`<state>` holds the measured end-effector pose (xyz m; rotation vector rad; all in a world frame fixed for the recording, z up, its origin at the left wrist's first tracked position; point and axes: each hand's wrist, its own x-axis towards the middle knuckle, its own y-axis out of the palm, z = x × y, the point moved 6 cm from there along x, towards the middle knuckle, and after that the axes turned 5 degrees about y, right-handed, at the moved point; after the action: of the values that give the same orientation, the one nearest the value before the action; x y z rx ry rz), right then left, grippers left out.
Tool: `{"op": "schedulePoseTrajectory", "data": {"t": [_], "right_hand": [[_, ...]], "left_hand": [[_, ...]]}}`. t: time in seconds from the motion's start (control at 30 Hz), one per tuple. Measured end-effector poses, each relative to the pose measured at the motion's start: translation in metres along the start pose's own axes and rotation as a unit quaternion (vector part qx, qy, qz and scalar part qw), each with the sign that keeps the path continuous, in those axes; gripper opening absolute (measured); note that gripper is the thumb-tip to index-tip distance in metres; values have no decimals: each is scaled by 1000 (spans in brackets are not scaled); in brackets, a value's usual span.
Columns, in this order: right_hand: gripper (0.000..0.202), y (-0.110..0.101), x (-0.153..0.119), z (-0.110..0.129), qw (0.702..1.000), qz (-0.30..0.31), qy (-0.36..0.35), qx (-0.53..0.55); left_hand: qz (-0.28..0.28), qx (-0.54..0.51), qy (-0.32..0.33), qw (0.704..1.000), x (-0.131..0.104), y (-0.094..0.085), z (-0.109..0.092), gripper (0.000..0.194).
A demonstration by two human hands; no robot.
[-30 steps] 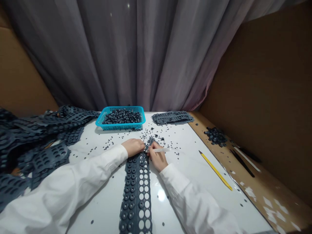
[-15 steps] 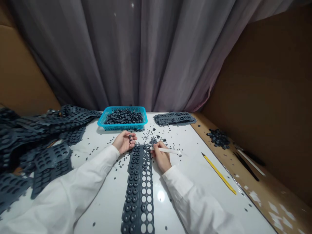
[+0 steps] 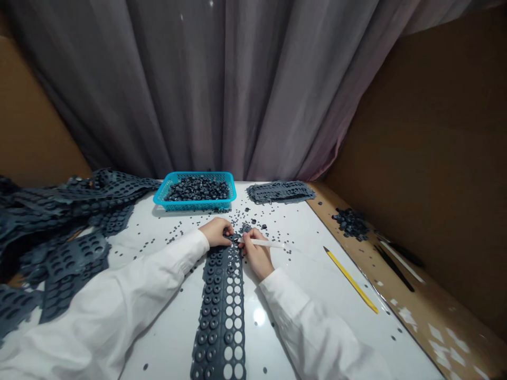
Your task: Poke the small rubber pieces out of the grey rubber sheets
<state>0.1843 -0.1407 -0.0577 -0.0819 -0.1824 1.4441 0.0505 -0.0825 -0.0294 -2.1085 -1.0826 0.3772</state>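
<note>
A long dark perforated strip point(image 3: 219, 316) lies lengthwise on the white table; its left rows hold ring-shaped parts and many holes on its right side are bare. My left hand point(image 3: 217, 232) is closed over the strip's far end, its fingertips pressed on the edge there; whatever is between them is hidden. My right hand point(image 3: 256, 253) is closed around a white pen-like tool point(image 3: 267, 243), whose tip meets the strip's far end beside the left fingertips.
Behind the hands stands a blue basket point(image 3: 194, 205) of small black parts. Dark perforated sheets point(image 3: 75, 256) pile up at the left, and stacked strips point(image 3: 279, 192) lie at the back. A yellow cutter point(image 3: 350, 279) rests at the right, near a black heap point(image 3: 350, 224).
My left hand has turned palm down and moved right onto the strip's far end; before, it was palm up with a small dark part in its fingers. The view has shifted slightly.
</note>
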Motion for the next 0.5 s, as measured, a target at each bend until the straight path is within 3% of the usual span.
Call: {"op": "schedulePoseTrajectory", "data": {"t": [0.17, 0.33, 0.5], "right_hand": [[24, 0, 1, 1, 998, -2, -27, -61], [24, 0, -1, 8, 996, -5, -44, -83], [23, 0, -1, 9, 994, -13, -47, -94]], "left_hand": [[40, 101, 60, 992, 4, 5, -10, 15], [73, 128, 110, 983, 8, 11, -19, 8], [39, 86, 109, 990, 8, 9, -13, 11]]}}
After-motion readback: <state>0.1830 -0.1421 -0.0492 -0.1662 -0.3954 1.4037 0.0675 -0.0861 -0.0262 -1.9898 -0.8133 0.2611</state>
